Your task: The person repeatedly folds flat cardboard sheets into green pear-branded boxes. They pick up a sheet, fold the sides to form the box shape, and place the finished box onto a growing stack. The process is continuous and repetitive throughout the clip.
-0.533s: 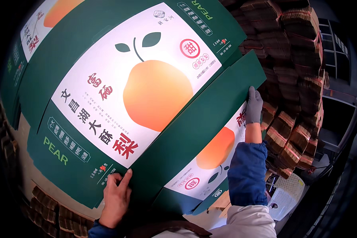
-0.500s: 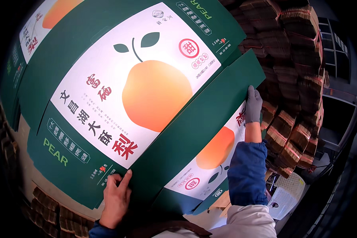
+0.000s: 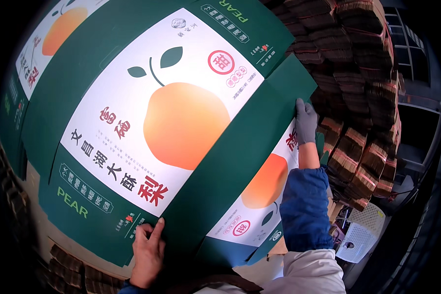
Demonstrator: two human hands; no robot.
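A large flat printed cardboard box blank (image 3: pixel 191 201) fills most of the view, green with white panels and orange pear pictures. It lies slanted, its creased side panel toward me on the right. My left hand (image 3: pixel 148 252), bare, is closed at the near edge, thumb and forefinger at the corner of the white panel and the other fingers curled. My right hand (image 3: pixel 306 122), in a grey glove, grips the right edge of the side panel, fingers bent over it. What lies under the blank is mostly hidden.
Tall stacks of bundled brown cardboard (image 3: pixel 350 63) tied with pink string stand along the right. More dark stacks (image 3: pixel 66 264) sit at the lower left. A white perforated plastic basket (image 3: pixel 362 235) is at the lower right, near a dark metal frame (image 3: pixel 419 137).
The whole view has shifted slightly, the blank and both hands now sitting a little differently in it. Both hands keep their places on the blank. A green edge now shows beside my right wrist.
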